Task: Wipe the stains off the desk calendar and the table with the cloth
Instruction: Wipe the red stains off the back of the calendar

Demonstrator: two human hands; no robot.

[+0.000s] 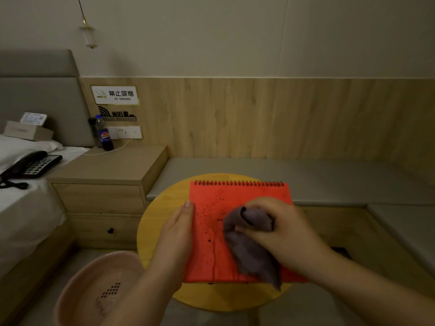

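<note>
Red card of the desk calendar (235,231) is propped on the round yellow worktop (164,208), spiral edge farthest away. Dark stains (209,222) run down its left half, beside the purple-grey cloth (249,250) bunched in the right hand (282,234). The calendar's left edge is steadied by the left hand (176,229), fingers straight.

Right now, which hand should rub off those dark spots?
The right hand: it already holds the cloth beside the stains. The left hand steadies the calendar.
</note>
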